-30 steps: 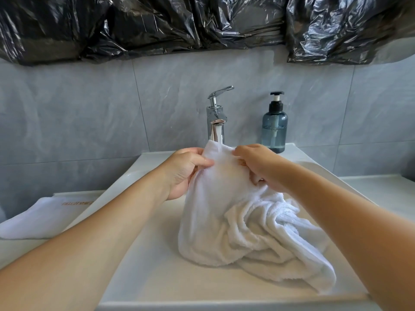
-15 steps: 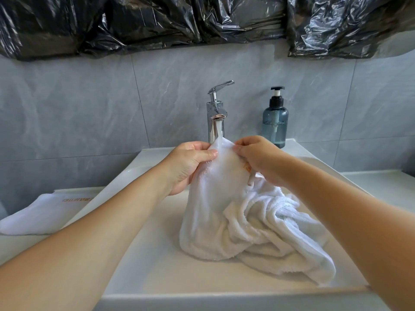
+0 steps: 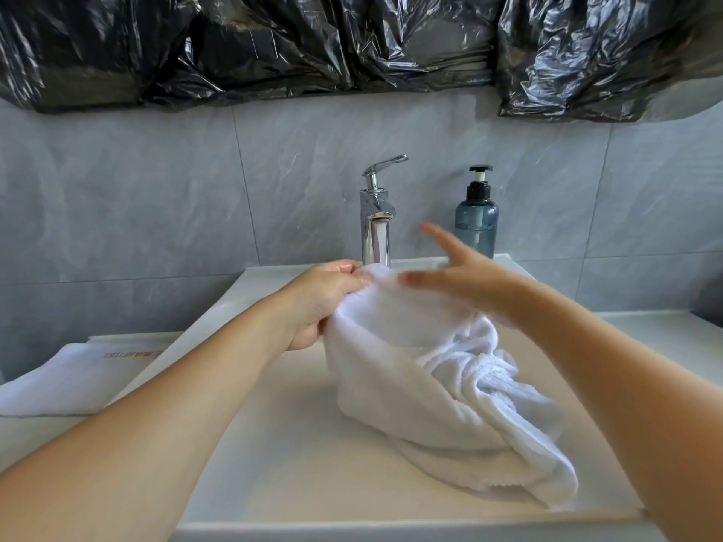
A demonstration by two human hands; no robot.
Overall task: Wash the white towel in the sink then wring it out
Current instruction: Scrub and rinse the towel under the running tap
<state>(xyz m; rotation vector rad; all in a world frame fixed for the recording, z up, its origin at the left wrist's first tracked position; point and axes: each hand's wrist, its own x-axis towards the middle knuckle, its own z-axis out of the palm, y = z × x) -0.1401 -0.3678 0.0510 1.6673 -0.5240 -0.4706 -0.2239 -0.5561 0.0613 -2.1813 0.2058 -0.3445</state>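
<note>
In the head view, the white towel (image 3: 395,369) is seen heaped in the sink (image 3: 274,455), its top corner drawn up to just under the spout of the faucet (image 3: 374,228), the rest trailing toward the near right corner of the basin. That corner is pinched by the left hand (image 3: 324,303), whose fingers (image 3: 354,277) are curled round the cloth; the right hand (image 3: 465,273) is spread above the towel with fingers straight and nothing held (whether the palm brushes the terry cannot be told, as the hand is blurred). The washing step is judged to be in hand, with the right hand probably bound for the faucet lever, which is raised at an angle; whether water is running cannot be made out. For the step to be done well, the gathered corner should be kept directly below the spout so that water is taken into the cloth rather than splashed over the rim, and the dry folds should be fed under in turn. Open room lies across the left and near floor of the basin, where the towel can be spread and rubbed. The back rim is crowded: the soap bottle (image 3: 476,217) stands just beside the faucet, so a reach to the lever is best made from above. A folded cloth (image 3: 70,379) rests on the desk (image 3: 665,330) left of the sink, well apart, and should be kept dry.
</note>
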